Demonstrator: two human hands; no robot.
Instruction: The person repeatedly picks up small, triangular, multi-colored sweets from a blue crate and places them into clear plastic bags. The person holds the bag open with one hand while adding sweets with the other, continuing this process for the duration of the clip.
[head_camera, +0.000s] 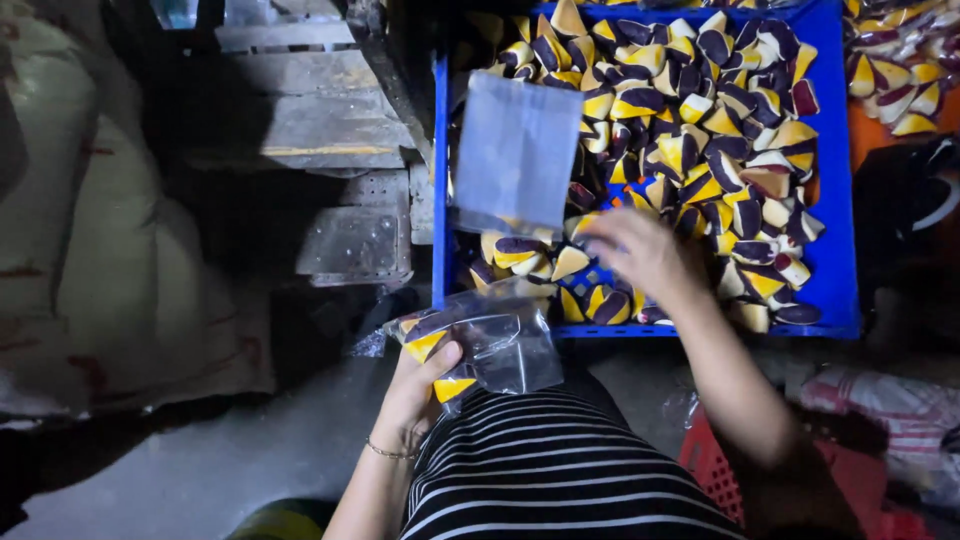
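In the head view, the left hand is clamping a soft, slippery clear bag with a few yellow-and-purple wedge pieces at seven o'clock. The right hand, blurred, fingers loosely curled, is reaching into the blue tray at center; whether it grips anything cannot be told. The pieces look light and are probably best pinched by their edges.

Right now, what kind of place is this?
Probably a small snack-packing workshop: a blue crate heaped with wedge-shaped purple-and-yellow pieces, a clear bag of them in the left hand, and bulk sacks alongside.
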